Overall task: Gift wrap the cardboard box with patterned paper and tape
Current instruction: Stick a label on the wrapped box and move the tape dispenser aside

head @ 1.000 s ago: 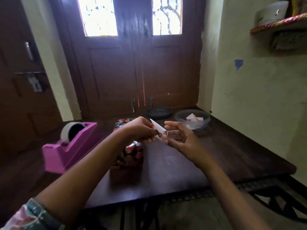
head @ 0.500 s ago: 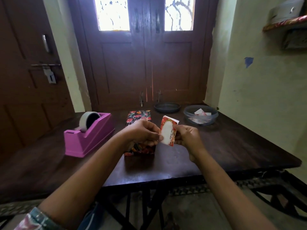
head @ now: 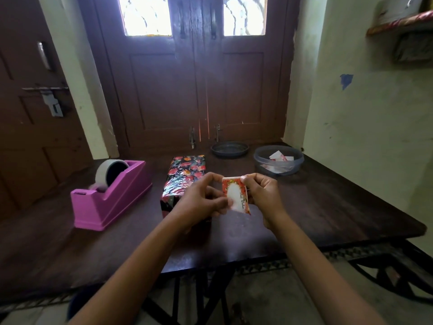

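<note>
**Two hands, one gift tag, just in front of the wrapped box**

A small red card gift tag [head: 236,195], printed with a white oval and a line of script, is held upright above the dark wooden tabletop [head: 328,207], its printed face turned towards the camera. Its left edge is pinched by the left hand [head: 201,204], whose fingers [head: 222,202] are curled narrowly onto the card. Its top right corner and right edge are gripped by the bent fingers of the right hand [head: 263,195].

The cardboard box [head: 185,177], covered all over in glossy black paper patterned with red and orange flowers, is laid flat on the tabletop just behind the left hand. Its near end is partly hidden by that hand. Tape on the paper cannot be made out.

A pink plastic tape dispenser [head: 112,202], loaded with a pale roll of tape [head: 106,173], is set to the left of the box, apart from it. At the far edge, against the brown double door [head: 196,78], a dark round dish [head: 230,149] is seen. Beside it stands a clear round plastic tub [head: 290,167], in which white and red paper slips [head: 278,157] are kept.
</note>
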